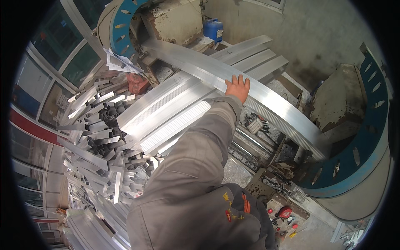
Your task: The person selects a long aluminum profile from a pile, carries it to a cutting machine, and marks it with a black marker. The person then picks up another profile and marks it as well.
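My left hand (238, 88) lies palm down on a long aluminium profile (275, 100), its fingers spread over the top face; the thumb is hidden. This profile spans two machine heads, running in at a blue slotted curved guard (121, 37) at upper left and another blue slotted guard (356, 156) at right. It crosses over several ribbed aluminium profiles (165, 100) lying side by side. Only a little of my right hand (283, 236) shows at the jacket's edge, beside a control box (282, 204) with red buttons; its fingers are mostly hidden.
Many short aluminium tube offcuts (106, 134) are heaped at left, beside a glazed frame wall (47, 78). Paper sheets (120, 62) hang by the upper-left guard. A blue jerrycan (213, 29) stands at the back. Metal guide rods (253, 142) run below the profile.
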### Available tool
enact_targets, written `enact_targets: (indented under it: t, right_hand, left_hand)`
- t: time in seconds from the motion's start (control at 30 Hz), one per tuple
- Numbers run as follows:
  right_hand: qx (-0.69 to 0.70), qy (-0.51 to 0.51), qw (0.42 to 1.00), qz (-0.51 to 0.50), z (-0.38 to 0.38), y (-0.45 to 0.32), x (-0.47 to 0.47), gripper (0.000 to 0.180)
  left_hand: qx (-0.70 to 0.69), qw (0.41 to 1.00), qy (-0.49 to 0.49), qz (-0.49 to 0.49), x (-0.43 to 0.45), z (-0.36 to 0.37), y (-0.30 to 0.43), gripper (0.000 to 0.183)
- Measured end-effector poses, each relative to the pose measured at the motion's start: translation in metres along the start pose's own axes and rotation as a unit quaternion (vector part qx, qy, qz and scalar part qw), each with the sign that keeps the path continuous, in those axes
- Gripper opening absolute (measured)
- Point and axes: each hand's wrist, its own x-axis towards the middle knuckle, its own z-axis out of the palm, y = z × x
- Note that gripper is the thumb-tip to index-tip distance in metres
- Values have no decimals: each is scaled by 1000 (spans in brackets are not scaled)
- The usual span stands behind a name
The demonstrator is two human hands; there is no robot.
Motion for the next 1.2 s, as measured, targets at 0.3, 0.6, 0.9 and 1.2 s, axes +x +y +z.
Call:
enact_targets:
  t: [0.3,0.6,0.9,1.2]
  right_hand:
    - [11,4,1000,8,-3,-12,-16,101]
    - [-12,18,1000,14,-4,-16,-28,99]
    - [-29,35,999,15,0,-15,-35,98]
    - [-42,58,997,13,6,-13,-37,96]
  left_hand:
    - [2,1000,0,2,0,0,1,89]
    - [13,999,37,3,-1,8,-1,45]
    - [-10,1000,23,6,0,1,-1,78]
    - [1,1000,29,4,1,7,-2,86]
